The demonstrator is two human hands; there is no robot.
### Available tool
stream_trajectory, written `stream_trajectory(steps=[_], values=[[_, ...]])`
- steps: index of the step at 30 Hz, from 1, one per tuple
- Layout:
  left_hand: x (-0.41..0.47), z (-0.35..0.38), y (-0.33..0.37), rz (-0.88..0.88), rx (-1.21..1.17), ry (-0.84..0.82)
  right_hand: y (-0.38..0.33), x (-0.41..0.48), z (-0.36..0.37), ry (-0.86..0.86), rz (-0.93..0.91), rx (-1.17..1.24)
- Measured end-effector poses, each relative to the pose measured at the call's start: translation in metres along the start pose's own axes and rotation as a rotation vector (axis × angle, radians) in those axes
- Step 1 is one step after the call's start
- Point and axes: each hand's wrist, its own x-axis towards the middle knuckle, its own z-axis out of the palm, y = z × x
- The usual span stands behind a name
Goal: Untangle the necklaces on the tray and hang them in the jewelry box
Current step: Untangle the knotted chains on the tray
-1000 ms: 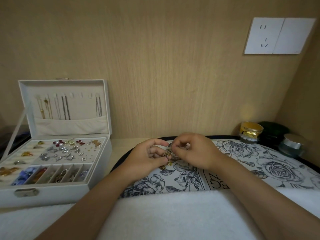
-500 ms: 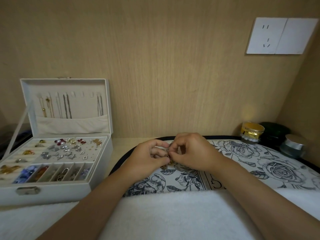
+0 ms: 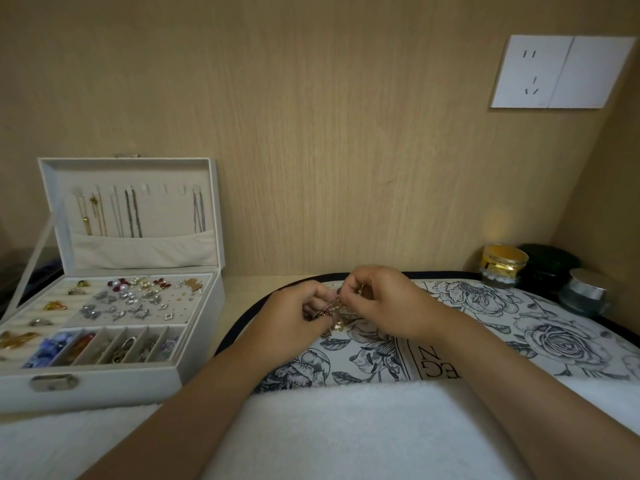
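Over the far middle of the tray (image 3: 540, 344) we hold the tangled gold necklaces (image 3: 329, 311). Our left hand (image 3: 296, 315) curls its fingers round one side, and our right hand (image 3: 384, 303) pinches the other. The open jewelry box (image 3: 104, 384) stands just left of the tray, with chains (image 3: 133, 216) hanging in its lid.

Over the floral tray (image 3: 540, 327), the left hand (image 3: 294, 317) and right hand (image 3: 384, 303) pinch a tangled gold necklace (image 3: 329, 315) between curled fingers. An open jewelry box (image 3: 114, 379) sits at left, with chains (image 3: 133, 213) hanging inside its lid. Three jars (image 3: 504, 265) stand at the tray's far right.
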Motion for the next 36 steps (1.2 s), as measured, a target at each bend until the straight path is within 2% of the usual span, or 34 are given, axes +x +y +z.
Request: stream_trajectory(steps=[3,6,13,18,24,27,32,36], values=[[-0.002,0.000,0.002,0.068,0.094,0.008,0.001,-0.001,0.001,-0.084,0.110,0.129],[-0.002,0.002,0.003,0.039,0.103,-0.026,0.002,-0.001,0.002,-0.144,0.168,0.168],[0.001,0.003,0.009,-0.119,-0.260,-0.075,0.000,0.001,0.000,-0.158,0.171,0.203],[0.001,0.000,0.011,-0.074,-0.219,-0.023,0.000,0.003,-0.003,-0.150,0.162,0.338],[0.002,-0.002,0.019,-0.185,-0.277,-0.070,0.000,0.003,-0.001,-0.263,0.210,0.574],[0.001,0.000,0.020,-0.152,-0.251,-0.117,0.000,0.005,0.003,-0.267,0.258,0.627],[-0.003,-0.002,0.015,-0.074,-0.155,-0.121,0.006,0.002,-0.006,-0.243,0.199,0.540],[-0.003,0.001,0.014,-0.025,-0.151,-0.119,0.003,0.001,-0.013,-0.330,0.216,0.807]])
